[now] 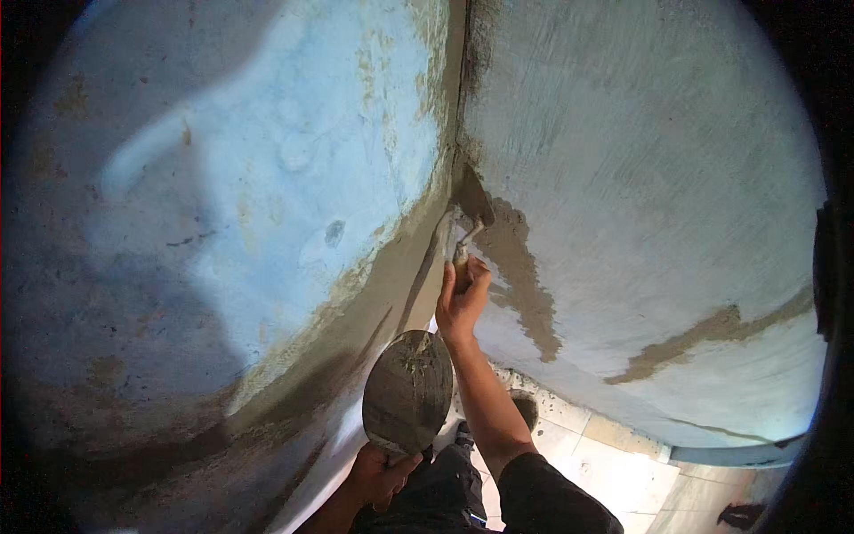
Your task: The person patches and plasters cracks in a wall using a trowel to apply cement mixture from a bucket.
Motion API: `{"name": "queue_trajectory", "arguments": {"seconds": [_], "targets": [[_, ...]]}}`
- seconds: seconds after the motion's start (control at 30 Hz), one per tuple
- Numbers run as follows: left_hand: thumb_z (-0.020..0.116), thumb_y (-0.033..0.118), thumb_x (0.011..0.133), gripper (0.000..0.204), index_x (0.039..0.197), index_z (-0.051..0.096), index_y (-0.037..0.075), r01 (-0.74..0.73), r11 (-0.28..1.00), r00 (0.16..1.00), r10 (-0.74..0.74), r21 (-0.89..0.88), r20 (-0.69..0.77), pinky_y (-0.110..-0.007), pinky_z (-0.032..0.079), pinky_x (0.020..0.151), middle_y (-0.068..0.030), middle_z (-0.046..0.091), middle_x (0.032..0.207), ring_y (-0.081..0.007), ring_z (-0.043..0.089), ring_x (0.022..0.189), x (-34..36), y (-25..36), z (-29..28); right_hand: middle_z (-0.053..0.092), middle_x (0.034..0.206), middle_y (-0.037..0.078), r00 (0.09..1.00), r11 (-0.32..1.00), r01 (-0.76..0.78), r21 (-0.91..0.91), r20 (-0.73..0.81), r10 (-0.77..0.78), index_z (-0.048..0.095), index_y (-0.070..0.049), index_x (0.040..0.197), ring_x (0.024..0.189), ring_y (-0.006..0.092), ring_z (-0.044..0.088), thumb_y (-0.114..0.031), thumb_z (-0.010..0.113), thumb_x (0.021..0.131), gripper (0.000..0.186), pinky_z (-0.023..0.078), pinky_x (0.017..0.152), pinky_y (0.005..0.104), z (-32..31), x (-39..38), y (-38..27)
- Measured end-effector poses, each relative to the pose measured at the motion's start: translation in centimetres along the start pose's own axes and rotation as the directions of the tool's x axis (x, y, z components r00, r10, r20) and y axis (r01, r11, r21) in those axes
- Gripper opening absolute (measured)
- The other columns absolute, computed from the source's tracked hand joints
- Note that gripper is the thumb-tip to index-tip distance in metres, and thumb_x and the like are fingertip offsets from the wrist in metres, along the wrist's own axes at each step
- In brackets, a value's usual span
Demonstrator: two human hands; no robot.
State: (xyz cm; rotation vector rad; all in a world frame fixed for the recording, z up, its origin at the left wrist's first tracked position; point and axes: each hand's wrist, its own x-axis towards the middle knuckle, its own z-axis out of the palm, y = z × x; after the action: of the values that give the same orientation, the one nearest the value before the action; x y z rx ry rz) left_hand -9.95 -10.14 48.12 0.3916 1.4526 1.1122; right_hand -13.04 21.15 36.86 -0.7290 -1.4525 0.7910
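My right hand [464,303] is closed round the handle of a trowel [473,198]. Its brown-smeared blade lies against the grey right-hand wall [623,169], close to the inner corner. A dark, wet-looking mortar patch [520,267] runs down this wall beside the blade. Lower down, my left hand [382,476] grips the bottom edge of an oval, dark metal plate [407,392] with smears of mortar on its face. The plate is tilted up and stands apart from the trowel, near my right forearm.
On the left, a blue painted wall [294,169] carries a band of brown mortar [356,303] along the corner. Another mortar streak [685,343] crosses the right wall. Below are pale floor tiles [614,467] with crumbs, a dark round object [523,408] and a pale blue ledge [738,456].
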Motion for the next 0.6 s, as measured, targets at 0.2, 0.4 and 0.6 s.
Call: {"name": "queue_trajectory", "arguments": {"seconds": [0.2,0.4,0.6], "targets": [[0.071,0.021,0.095,0.016,0.09,0.064,0.007,0.114,0.992,0.992,-0.111,0.055,-0.054,-0.029,0.04,0.04,-0.001,0.057,0.058,-0.0098,0.052,0.045,-0.1,-0.2,-0.2,0.059,0.097,0.013,1.0,0.997,0.022,0.069,-0.018,-0.02,0.049,0.003,0.119,0.081,0.0176,0.057,-0.007,0.069,0.096,0.032,0.047,0.075,0.0299,0.1,0.3,-1.9],[0.071,0.027,0.096,0.023,0.088,0.063,0.007,-0.021,1.0,1.0,0.021,-0.001,-0.001,-0.031,0.039,0.039,-0.0016,0.056,0.056,-0.0106,0.051,0.043,0.3,-2.0,-0.5,0.052,0.097,0.007,0.984,0.991,-0.125,0.046,0.134,0.118,0.047,0.003,0.119,0.084,0.0104,0.05,-0.002,0.064,0.098,0.028,0.043,0.074,0.0252,-0.1,0.3,-1.8],[0.068,0.015,0.097,0.019,0.082,0.063,0.005,0.066,0.996,0.998,-0.064,0.057,-0.027,-0.034,0.045,0.044,-0.0039,0.057,0.056,-0.0128,0.055,0.045,0.2,-1.2,-0.4,0.055,0.103,0.009,0.987,0.996,-0.093,0.003,0.131,0.091,0.047,0.002,0.119,0.09,0.0124,0.053,-0.002,0.064,0.098,0.028,0.045,0.081,0.0252,-1.5,-1.8,-0.8]]}}
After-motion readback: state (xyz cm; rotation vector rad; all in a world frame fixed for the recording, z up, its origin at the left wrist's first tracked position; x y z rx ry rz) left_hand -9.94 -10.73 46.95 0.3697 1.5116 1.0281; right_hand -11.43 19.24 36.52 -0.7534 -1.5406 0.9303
